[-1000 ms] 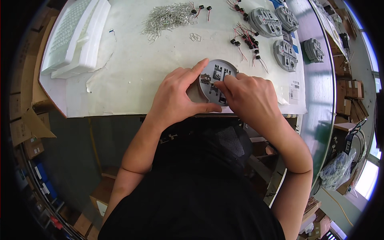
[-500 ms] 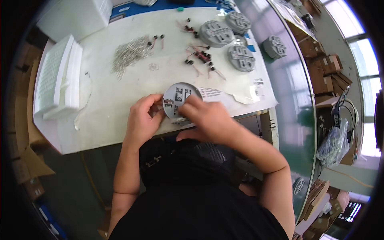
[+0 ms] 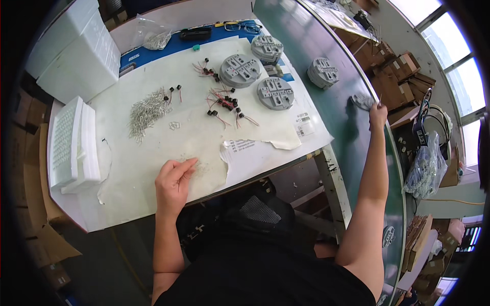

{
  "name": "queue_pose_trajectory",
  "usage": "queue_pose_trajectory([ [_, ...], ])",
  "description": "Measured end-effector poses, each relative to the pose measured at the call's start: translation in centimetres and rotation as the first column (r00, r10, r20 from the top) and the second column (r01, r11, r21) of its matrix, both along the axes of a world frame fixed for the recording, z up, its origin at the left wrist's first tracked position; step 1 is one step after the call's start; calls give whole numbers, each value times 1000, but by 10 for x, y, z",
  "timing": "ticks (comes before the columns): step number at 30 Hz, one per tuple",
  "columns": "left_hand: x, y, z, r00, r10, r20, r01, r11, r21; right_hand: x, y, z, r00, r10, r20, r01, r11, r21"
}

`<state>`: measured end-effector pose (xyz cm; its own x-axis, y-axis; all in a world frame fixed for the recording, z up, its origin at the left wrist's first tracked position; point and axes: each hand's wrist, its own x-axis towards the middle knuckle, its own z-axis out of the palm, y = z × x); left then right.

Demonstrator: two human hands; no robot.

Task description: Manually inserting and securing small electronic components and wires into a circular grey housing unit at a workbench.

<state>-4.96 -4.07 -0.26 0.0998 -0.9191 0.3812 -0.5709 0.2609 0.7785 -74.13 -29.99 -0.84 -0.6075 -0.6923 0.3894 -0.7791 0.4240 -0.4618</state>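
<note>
Half a second earlier both hands were together at the near edge of the bench, holding one round grey housing between them. At this moment they were well apart. The right hand (image 3: 378, 113) had reached out to the right, over the green conveyor surface (image 3: 326, 109), and its fingers rested on a round grey housing (image 3: 363, 101) lying there; whether the fingers were closed on it or only touching it could not be determined. The left hand (image 3: 173, 182) lay on the white paper sheet (image 3: 153, 153) near the front edge, empty, its fingers loosely curled and drawn together. Judged from this, the housing that had been worked on was now on the conveyor, and that unit appeared finished at this station.

A second housing (image 3: 322, 72) stood farther along the conveyor. Three more grey housings (image 3: 274, 93) stood at the far right of the paper. Just left of them lay small black coils with red leads (image 3: 224, 104), and farther left a heap of bright metal pins (image 3: 145, 113). A white foam tray (image 3: 71, 145) stood at the left edge of the bench, with a larger white foam box (image 3: 76, 53) behind it. A blue mat (image 3: 178, 45) showed at the far side, carrying a clear bag of small parts (image 3: 153, 36).

The paper sheet was torn and creased along its near right edge. Cardboard cartons (image 3: 398, 71) were stacked beyond the conveyor at the right, below bright windows (image 3: 449, 46), and a clear bag of parts (image 3: 423, 168) hung on the right.
</note>
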Motion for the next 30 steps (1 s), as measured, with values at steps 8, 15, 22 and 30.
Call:
queue_pose_trajectory([
  [8, 7, 4, -1, 996, 38, 80, -42, 998, 43, 170, -5, 30, 901, 422, 101, -416, 907, -68],
  [15, 4, 5, 2, 998, 43, 39, -45, 998, 53, 240, -25, 22, 903, 428, 46, -427, 876, 223],
  [22, 8, 4, -3, 995, -14, 101, 18, 999, -40, 271, 4, 31, 810, 552, 198, -546, 833, -88],
  [30, 9, 6, -3, 990, 4, 142, 13, 994, -113, 405, 71, 67, 828, 560, 39, -553, 802, 225],
])
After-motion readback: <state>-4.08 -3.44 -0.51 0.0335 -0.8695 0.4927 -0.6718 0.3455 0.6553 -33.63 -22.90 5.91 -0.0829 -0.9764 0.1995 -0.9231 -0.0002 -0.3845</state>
